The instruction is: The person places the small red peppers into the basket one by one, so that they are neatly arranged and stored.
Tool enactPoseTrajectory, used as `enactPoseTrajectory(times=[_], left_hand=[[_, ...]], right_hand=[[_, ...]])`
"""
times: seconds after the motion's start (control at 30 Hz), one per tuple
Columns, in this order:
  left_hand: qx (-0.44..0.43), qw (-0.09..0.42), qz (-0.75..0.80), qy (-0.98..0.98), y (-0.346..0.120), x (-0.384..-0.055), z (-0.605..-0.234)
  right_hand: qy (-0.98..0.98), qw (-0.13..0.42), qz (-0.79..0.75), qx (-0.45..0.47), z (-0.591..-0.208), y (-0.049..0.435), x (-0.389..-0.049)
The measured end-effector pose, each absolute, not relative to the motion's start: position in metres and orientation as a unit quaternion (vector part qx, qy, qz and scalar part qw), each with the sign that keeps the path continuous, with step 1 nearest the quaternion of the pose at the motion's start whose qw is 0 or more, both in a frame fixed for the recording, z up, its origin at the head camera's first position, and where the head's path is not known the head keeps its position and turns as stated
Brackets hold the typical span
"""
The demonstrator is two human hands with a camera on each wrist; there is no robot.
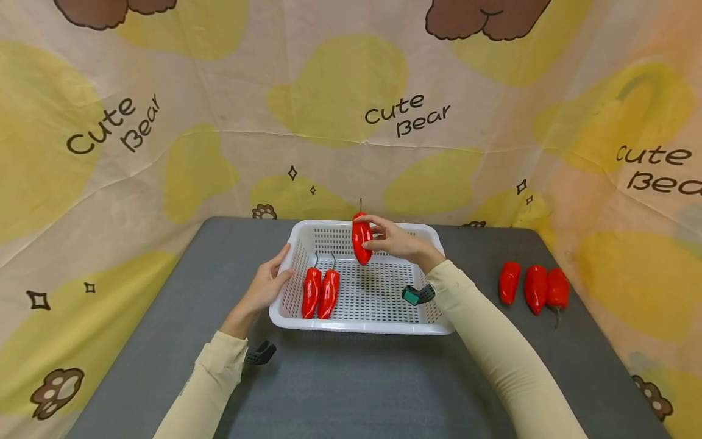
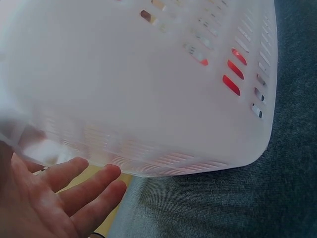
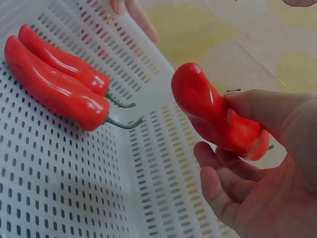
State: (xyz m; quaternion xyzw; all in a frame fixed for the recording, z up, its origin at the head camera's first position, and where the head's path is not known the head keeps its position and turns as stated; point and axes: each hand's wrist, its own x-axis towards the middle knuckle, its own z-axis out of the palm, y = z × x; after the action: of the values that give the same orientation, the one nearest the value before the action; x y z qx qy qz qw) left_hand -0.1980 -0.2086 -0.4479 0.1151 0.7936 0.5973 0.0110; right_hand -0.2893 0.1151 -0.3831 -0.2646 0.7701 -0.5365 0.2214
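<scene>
A white plastic basket [image 1: 359, 329] with slotted walls stands on the grey table. My left hand [image 1: 265, 283] holds its left rim, thumb over the edge and the other fingers along the outside wall. Above the back part of the basket, my right hand [image 1: 395, 238] pinches a red pepper [image 1: 361, 241] between thumb and fingers. That pepper hangs upright, stem up, in the head view; the right wrist view shows its blunt tip [image 3: 190, 74] pointing away from the palm. Two more red peppers [image 1: 311, 292] [image 3: 57, 94] lie side by side on the basket floor at the left, stems toward the back.
Three red peppers [image 1: 535, 288] lie on the table [image 1: 351, 390] to the right of the basket. A cloth printed with bears and yellow patches [image 1: 340, 91] hangs behind and beside the table. Dark wrist devices [image 1: 418, 295] sit on both wrists.
</scene>
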Motion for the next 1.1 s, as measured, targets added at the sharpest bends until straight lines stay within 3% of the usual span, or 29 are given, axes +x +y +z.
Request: enactPoseTrajectory(times=[0.5, 1.1], left_hand=[[0.121, 0.014, 0.6, 0.79, -0.208, -0.197, -0.449], [0.12, 0.013, 0.602, 0.789, -0.207, -0.199, -0.451]], right_hand=[[0.797, 0.271, -0.486, -0.233, -0.395, 0.101, -0.281], [0.788, 0.277, -0.478, -0.272, -0.409, 0.092, -0.281]])
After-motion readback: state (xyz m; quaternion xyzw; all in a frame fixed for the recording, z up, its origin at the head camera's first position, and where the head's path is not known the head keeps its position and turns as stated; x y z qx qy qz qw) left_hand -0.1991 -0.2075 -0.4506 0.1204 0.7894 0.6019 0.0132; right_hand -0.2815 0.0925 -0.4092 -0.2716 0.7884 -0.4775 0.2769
